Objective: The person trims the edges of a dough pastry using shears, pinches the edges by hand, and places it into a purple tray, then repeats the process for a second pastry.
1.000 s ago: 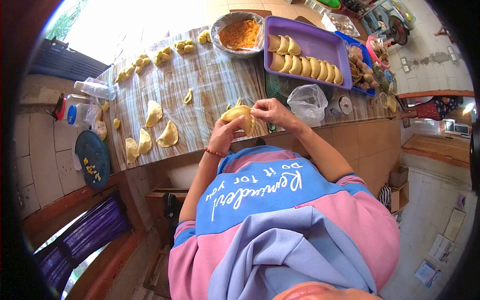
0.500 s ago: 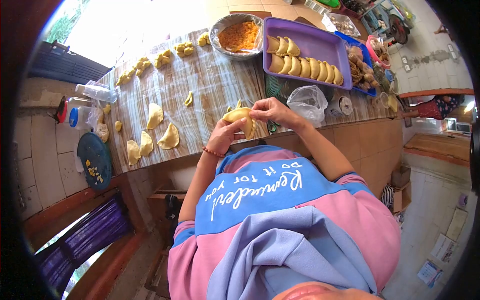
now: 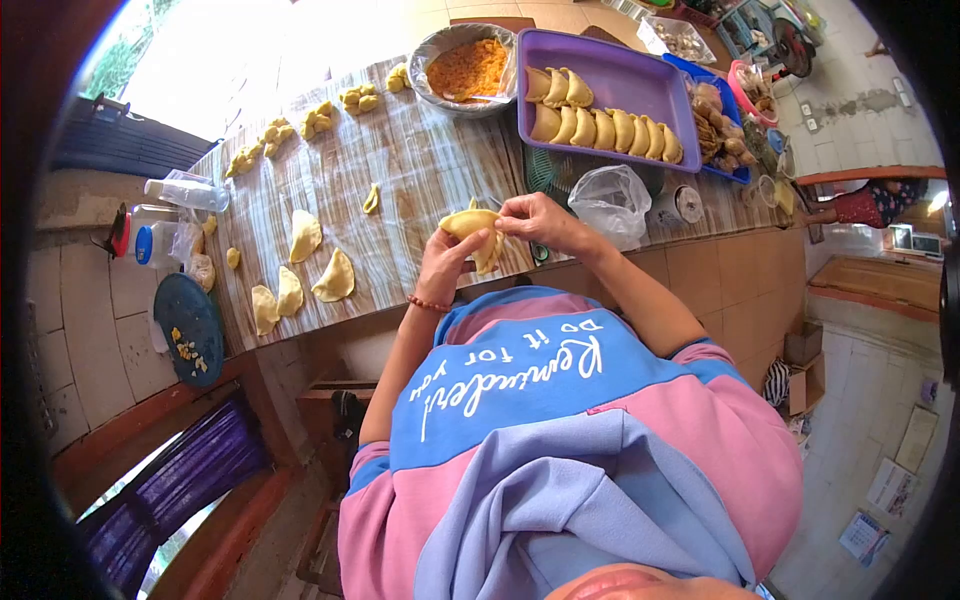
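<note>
A half-moon dough pastry (image 3: 466, 222) is held up over the table's near edge, between both hands. My left hand (image 3: 450, 262) is closed around its left and lower side, the thumb lying across its face. The fingertips of my right hand (image 3: 538, 222) pinch the pastry's right edge. A small dough strip (image 3: 372, 198) lies on the table beyond my left hand. Farther left are several folded, flat-edged pastries, among them a half-moon one (image 3: 333, 276). Crimped pastries (image 3: 610, 130) stand in rows inside a purple tray (image 3: 672, 75).
A lined bowl of orange filling (image 3: 465, 70) stands left of the tray. Dough lumps (image 3: 318, 120) line the far side of the wood-patterned table (image 3: 330, 180). Beside my right hand lies a clear plastic bag (image 3: 610, 205). Bottles and jars (image 3: 158, 235) stand at the left end.
The camera view has shifted slightly. Both hands still hold the pastry, which has turned a little, and my right fingers remain at its edge.
</note>
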Motion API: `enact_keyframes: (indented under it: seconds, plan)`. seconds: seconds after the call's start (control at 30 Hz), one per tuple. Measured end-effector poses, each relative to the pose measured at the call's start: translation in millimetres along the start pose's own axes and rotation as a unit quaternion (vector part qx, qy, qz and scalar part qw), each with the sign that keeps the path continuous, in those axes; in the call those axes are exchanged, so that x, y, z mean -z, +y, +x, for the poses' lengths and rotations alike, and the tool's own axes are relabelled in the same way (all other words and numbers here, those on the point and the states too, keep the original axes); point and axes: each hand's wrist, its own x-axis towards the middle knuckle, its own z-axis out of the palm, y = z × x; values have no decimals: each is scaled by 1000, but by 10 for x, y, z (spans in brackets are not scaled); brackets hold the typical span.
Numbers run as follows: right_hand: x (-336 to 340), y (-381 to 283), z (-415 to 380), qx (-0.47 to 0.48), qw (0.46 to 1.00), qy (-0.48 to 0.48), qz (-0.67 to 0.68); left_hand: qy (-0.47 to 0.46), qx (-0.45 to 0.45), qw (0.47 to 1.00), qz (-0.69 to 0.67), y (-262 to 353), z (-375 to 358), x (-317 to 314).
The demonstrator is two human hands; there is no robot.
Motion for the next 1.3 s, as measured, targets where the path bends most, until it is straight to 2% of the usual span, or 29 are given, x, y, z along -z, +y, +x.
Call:
enact_keyframes:
  seconds: [0.23, 0.33, 0.43, 0.53, 0.83, 1.03, 1.13, 1.23, 1.3]
  plan:
    - [33, 44, -57, 7, 990, -31, 135, 18, 3, 1000, -10, 17, -5, -17]
    - [75, 38, -47, 3, 995, -49, 85, 17, 13, 1000, -16, 3, -12, -21]
    - [9, 5, -48, -12, 997, -25, 78, -6, 28, 1000, -6, 46, -49, -46]
    - [-17, 29, -39, 11, 997, -32, 70, -22, 36, 999, 0, 73, -70, -44]
    - [-27, -37, -42, 5, 995, -12, 104, -23, -13, 1000, -12, 16, -42, -22]
    - [-42, 56, -31, 21, 1000, 3, 5, -17, -7, 1000, -3, -22, -58, -4]
    - [-34, 77, -36, 8, 1000, -12, 20, -10, -11, 1000, -13, -30, -64, -13]
    - [-33, -3, -93, -19, 992, -22, 125, -8, -20, 1000, -8, -35, -60, 7]
    - [-3, -20, -97, -10, 994, -37, 103, -2, -13, 1000, -4, 3, -86, 0]
